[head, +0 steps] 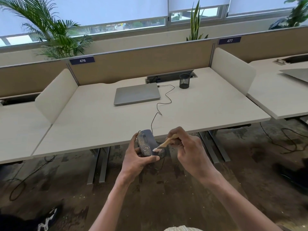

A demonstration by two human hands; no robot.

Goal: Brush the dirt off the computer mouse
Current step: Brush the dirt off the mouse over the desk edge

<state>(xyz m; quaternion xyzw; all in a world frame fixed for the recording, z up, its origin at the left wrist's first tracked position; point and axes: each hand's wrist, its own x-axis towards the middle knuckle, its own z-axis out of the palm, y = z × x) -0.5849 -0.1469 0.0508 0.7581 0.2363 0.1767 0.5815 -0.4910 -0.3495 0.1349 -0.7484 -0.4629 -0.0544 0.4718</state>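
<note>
the left hand (135, 157) is gripping a dark grey corded computer mouse (147, 144) speckled with dirt, fingers curled around it, just off the near edge of the white desk (103, 124). the right hand (188, 150) is pinching a small wooden-handled brush (164, 144), its pale bristles touching the mouse.

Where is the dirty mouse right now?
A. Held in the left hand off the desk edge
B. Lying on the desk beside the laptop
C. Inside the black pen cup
A: the left hand grips the mouse off the desk's near edge, the brush at it.
</note>
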